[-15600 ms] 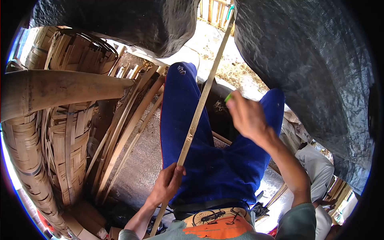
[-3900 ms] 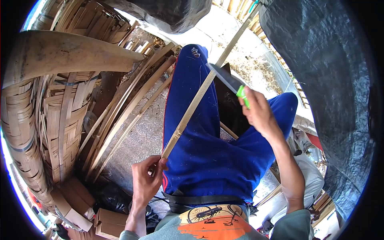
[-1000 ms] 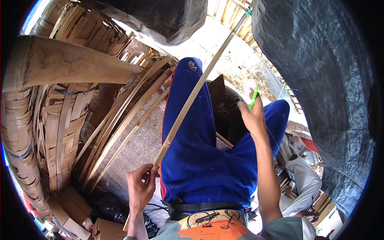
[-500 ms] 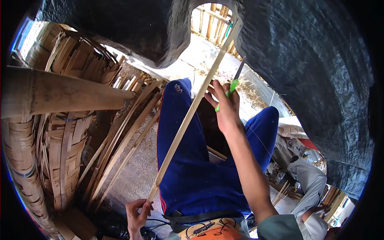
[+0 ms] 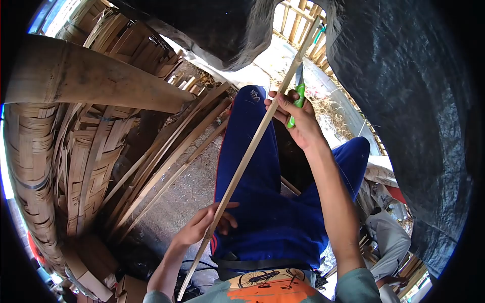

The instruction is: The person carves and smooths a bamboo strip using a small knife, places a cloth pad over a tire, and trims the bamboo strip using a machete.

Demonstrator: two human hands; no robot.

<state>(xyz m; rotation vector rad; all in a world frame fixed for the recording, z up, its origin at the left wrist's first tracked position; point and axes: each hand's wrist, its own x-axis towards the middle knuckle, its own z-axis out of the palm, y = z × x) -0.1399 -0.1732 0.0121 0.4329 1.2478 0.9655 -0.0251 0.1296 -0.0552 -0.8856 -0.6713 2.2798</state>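
- Black sheeting (image 5: 399, 126) frames a bright opening.
- Right hand (image 5: 302, 123): grip closed round a green-handled knife (image 5: 300, 92), fingers also meeting a bamboo strip (image 5: 247, 157).
- Left hand (image 5: 199, 225): fingers behind the strip's lower part; whether they grasp, I cannot tell.
- Strip slants from beside the waist past the left knee's inner edge.
- Likely step: adjusting the strip; next move calls for steady support, blade clear of fingers.

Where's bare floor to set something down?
A narrow patch of grey floor looks bare between the leaning bamboo strips and the blue trousers, beyond the left hand. Crowded: lower left, with cardboard boxes, and far left, with woven bamboo.
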